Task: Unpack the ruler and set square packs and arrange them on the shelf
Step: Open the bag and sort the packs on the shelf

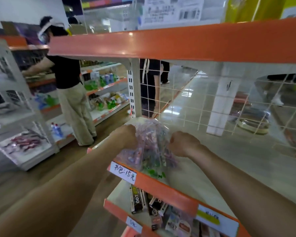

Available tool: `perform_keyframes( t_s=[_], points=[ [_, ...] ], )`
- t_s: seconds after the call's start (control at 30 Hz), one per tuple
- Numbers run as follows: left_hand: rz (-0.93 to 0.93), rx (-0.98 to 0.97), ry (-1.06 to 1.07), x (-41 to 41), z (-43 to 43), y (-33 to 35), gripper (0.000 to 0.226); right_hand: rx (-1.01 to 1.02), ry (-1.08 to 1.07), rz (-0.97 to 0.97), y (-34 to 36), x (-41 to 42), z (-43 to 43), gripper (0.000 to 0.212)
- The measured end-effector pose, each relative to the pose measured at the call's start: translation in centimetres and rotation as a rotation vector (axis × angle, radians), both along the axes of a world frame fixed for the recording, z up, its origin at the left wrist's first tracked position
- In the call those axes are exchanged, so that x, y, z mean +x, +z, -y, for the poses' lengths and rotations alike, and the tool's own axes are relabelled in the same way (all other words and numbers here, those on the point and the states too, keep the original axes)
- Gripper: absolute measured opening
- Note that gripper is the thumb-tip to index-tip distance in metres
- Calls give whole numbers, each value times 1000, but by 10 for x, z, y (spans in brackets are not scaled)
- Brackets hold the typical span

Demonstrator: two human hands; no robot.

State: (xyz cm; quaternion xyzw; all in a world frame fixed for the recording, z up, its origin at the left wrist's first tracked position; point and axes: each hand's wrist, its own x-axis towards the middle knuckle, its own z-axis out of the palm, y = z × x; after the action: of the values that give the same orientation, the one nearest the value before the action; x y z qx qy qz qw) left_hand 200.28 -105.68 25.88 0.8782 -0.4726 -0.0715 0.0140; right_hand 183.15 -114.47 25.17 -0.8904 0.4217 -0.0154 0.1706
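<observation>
Two hands grip the bag (149, 146) at the shelf (229, 159) front left corner, left hand (126, 135) and right hand (181, 144) curled on plastic. Likely the opening step; next, pull it apart

Clear plastic bag of ruler packs (150, 147), bunched upright, on shelf (203, 168) near its front edge

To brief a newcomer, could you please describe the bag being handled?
Start at the orange-edged shelf backed by a wire grid. At its left front corner, above a handwritten white price tag, both the left hand and right hand grip a plastic bag. Unlike the dark boxes on the shelf below, it is clear, crinkled and shows purple and green contents.
</observation>
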Motion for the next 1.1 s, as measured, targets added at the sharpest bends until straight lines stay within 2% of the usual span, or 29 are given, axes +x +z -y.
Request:
perform_keyframes(
  t_s=[0.1, 0.2, 0.3, 0.4, 0.57, 0.67, 0.73, 0.8, 0.83, 0.93, 1.07, 1.1],
  points=[
    [-12, -14, 41, 21, -3, -3, 42, -8, 24, 36, -5, 25, 2, 14],
    [-30, -36, 39, 34, 2, -8, 42, -14, 48, 69, -6, 48, 2, 29],
    [-78, -26, 19, 38, 11, -13, 44, -18, 26, 72, -10, 66, 6, 35],
    [-98, -4, 17, 38, 20, -18, 41, -19, 20, 4, -20, 80, 7, 38],
    [-122, 18, 30, 39, 24, -20, 52, -46, -1, -91, -26, 86, 7, 53],
    [-173, 19, -2, 37, 25, -13, 37, 67, -11, -103, -20, 84, 10, 56],
    [-228, 29, -37, 37, 29, -11, 23, 128, -26, -104, -14, 80, 12, 50],
    [-281, 15, -19, 42, 32, -14, 24, 198, -41, -63, -11, 73, 17, 29],
    [-313, -5, 4, 44, 33, -16, 25, 229, -49, -35, -10, 69, 20, 26],
    [-356, -86, 39, 47, 33, -20, 23, 272, -82, 0, -8, 59, 27, 33],
    [-445, -166, 52, 47, 35, -16, 3, 293, -131, 38, -9, 49, 34, 40],
    [-466, -156, 60, 48, 34, -15, 8, 289, -140, 48, -9, 48, 35, 39]
  ],
)
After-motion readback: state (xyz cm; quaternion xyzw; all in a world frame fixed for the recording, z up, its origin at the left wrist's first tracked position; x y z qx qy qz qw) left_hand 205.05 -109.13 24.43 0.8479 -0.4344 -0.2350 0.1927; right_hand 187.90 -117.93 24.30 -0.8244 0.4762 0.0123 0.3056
